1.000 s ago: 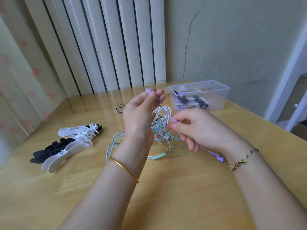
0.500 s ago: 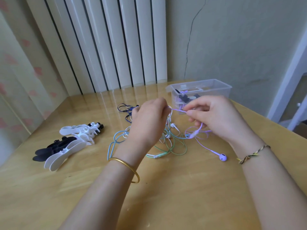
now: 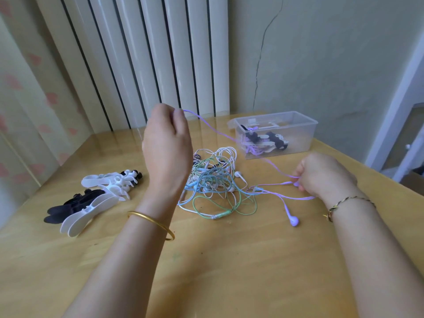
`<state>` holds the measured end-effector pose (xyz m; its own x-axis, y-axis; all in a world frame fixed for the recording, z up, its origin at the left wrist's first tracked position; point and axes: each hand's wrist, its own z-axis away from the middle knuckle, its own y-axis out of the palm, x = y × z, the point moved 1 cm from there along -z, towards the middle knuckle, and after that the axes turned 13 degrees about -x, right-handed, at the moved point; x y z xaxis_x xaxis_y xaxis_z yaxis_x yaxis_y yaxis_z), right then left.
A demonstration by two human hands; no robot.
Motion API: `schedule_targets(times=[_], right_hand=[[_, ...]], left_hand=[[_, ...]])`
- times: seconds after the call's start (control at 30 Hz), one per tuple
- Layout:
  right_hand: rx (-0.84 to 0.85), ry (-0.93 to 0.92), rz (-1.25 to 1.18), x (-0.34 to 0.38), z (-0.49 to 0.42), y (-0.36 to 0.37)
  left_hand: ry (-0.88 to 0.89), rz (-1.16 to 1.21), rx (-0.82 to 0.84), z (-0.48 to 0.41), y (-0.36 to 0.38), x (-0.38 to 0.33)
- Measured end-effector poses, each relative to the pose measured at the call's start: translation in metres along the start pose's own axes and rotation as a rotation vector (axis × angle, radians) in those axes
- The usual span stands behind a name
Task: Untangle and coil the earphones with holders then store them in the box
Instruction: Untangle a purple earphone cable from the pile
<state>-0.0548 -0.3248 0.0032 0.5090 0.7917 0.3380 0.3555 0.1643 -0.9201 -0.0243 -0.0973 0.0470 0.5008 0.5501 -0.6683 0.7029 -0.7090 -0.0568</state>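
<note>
The left hand [image 3: 167, 143] pinches the purple cord [image 3: 215, 129] high; the right hand [image 3: 321, 177] grips it low, at four o'clock. The cord runs taut between them (one earbud [image 3: 294, 221] lies on the surface [image 3: 229, 260]), the tangle [image 3: 215, 177] at the right hand's nine o'clock.

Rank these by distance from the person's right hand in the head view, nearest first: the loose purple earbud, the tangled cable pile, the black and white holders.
1. The purple earbud, on the table close beside the right hand.
2. The tangled cable pile, mid-table, further left.
3. The black and white holders, at the table's far left.
</note>
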Motion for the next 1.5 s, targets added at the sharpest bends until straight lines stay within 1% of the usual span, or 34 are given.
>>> schedule_targets(times=[0.07, 0.13, 0.17, 0.23, 0.33, 0.4, 0.43, 0.53, 0.57, 0.6, 0.63, 0.7, 0.77, 0.83, 0.87, 0.9, 0.93, 1.0, 1.03, 1.07, 1.1, 1.17, 1.23, 1.33, 1.37, 1.4, 1.5], right_hand=[[0.015, -0.035, 0.021, 0.002, 0.002, 0.001], [0.04, -0.132, -0.034, 0.006, 0.002, 0.006], [0.058, -0.18, -0.105, 0.007, 0.002, 0.008], [0.122, -0.25, -0.32, 0.01, 0.006, 0.005], [0.247, -0.311, -0.651, 0.016, 0.014, -0.005], [0.283, -0.294, -0.844, 0.021, 0.02, -0.012], [0.252, -0.285, -0.949, 0.024, 0.022, -0.016], [0.083, -0.251, -1.226, 0.032, 0.025, -0.023], [0.078, -0.238, -1.306, 0.036, 0.028, -0.024], [0.107, -0.227, -1.366, 0.04, 0.032, -0.023], [0.147, -0.227, -1.386, 0.043, 0.035, -0.021], [0.199, -0.29, -1.314, 0.048, 0.04, -0.017], [0.187, -0.338, -1.262, 0.048, 0.041, -0.015], [0.133, -0.306, -1.275, 0.046, 0.039, -0.015], [0.111, -0.278, -1.295, 0.045, 0.037, -0.016], [0.099, -0.249, -1.32, 0.044, 0.036, -0.016], [0.099, -0.221, -1.341, 0.043, 0.035, -0.016], [0.143, -0.191, -1.342, 0.041, 0.033, -0.015], [0.195, -0.196, -1.328, 0.04, 0.032, -0.013], [0.265, -0.21, -1.325, 0.041, 0.033, -0.012], [0.337, -0.227, -1.336, 0.042, 0.035, -0.011], [0.421, -0.271, -1.354, 0.045, 0.04, -0.011], [0.431, -0.264, -1.353, 0.048, 0.043, -0.011], [0.406, -0.198, -1.321, 0.046, 0.041, -0.012], [0.4, -0.205, -1.289, 0.045, 0.041, -0.013], [0.399, -0.245, -1.239, 0.043, 0.042, -0.014], [0.395, -0.469, -1.037, 0.044, 0.051, -0.02]], left_hand=[[0.014, -0.007, 0.1, 0.002, 0.002, 0.0], [0.042, -0.025, 0.234, 0.008, 0.006, 0.0], [0.049, -0.033, 0.298, 0.01, 0.009, 0.0], [0.048, -0.036, 0.392, 0.015, 0.012, 0.0], [0.061, -0.064, 0.452, 0.02, 0.012, 0.0], [0.076, -0.07, 0.475, 0.021, 0.012, -0.001], [0.085, -0.069, 0.482, 0.021, 0.012, -0.001], [0.143, -0.057, 0.493, 0.024, 0.012, -0.004], [0.161, -0.046, 0.499, 0.025, 0.012, -0.006], [0.178, -0.029, 0.507, 0.027, 0.012, -0.008], [0.192, -0.007, 0.511, 0.028, 0.012, -0.01], [0.198, 0.038, 0.513, 0.029, 0.012, -0.015], [0.172, 0.061, 0.514, 0.028, 0.011, -0.017], [0.152, 0.03, 0.553, 0.027, 0.011, -0.017], [0.115, 0.018, 0.61, 0.026, 0.011, -0.018], [0.032, 0.046, 0.687, 0.026, 0.01, -0.019], [-0.109, 0.135, 0.768, 0.027, 0.009, -0.021], [-0.526, 0.432, 0.911, 0.026, 0.007, -0.026], [-0.744, 0.591, 0.958, 0.024, 0.006, -0.028], [-0.933, 0.733, 0.964, 0.022, 0.006, -0.029], [-1.086, 0.845, 0.923, 0.02, 0.006, -0.029], [-1.292, 0.969, 0.75, 0.017, 0.007, -0.027], [-1.357, 1.0, 0.58, 0.015, 0.007, -0.025], [-1.371, 1.031, 0.407, 0.011, 0.006, -0.019], [-1.377, 1.051, 0.357, 0.008, 0.006, -0.017], [-1.378, 1.062, 0.315, 0.006, 0.006, -0.015], [-1.313, 1.013, 0.232, 0.004, 0.007, -0.006]])
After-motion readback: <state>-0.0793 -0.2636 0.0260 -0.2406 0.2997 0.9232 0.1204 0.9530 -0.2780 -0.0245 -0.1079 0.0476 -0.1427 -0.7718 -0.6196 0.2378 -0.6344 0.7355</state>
